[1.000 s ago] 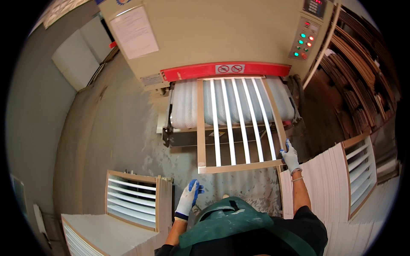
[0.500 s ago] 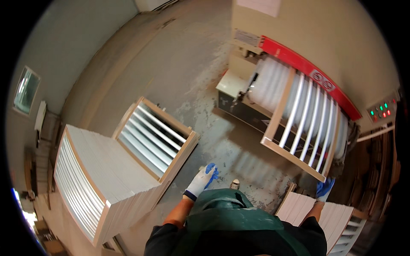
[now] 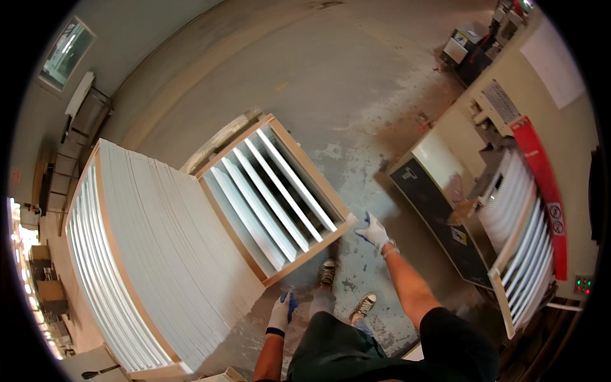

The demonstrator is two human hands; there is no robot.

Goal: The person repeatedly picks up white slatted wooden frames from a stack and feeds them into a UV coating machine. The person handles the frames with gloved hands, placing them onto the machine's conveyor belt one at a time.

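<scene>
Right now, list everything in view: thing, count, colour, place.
slatted frame: one, white slats with a wood edge, flat and low over the floor, centre
stack of frames: one tall stack, white with wood edges, left
machine: one, beige and black with a red strip and pale rollers, right
frame on the machine: one, white slats, at the rollers
concrete floor: grey, stained
shoes: two, dark with white toes, bottom centre
left hand: white and blue glove, free
right hand: white and blue glove, open, by the slatted frame's near corner
</scene>
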